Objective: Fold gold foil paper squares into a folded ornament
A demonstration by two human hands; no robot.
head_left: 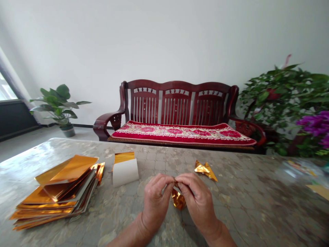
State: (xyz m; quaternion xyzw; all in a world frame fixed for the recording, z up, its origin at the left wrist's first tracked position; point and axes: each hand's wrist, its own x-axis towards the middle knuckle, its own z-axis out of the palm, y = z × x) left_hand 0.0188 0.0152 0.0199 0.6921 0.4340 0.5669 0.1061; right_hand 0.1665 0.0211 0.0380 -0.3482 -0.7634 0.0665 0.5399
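Note:
My left hand (158, 190) and my right hand (196, 195) meet over the middle of the table, fingertips pinched together. Between and just below them shows a curled piece of gold foil paper (178, 200), its upper end at the fingertips and partly hidden by them. Beyond my right hand lies a folded gold foil piece (205, 169) with pointed ends. Left of my hands, a curled sheet (125, 172) rests on the table, its pale back outward and gold inside. Farther left is a loose stack of gold foil sheets (58, 193) with grey backs.
The table (154, 161) has a patterned, glossy cover. At its right end lie a clear plastic bag (302, 169) and a tan sheet (318, 190). Behind stands a dark red wooden bench (177, 103) with a red floral cushion (177, 132), potted plants (60, 106) at either side.

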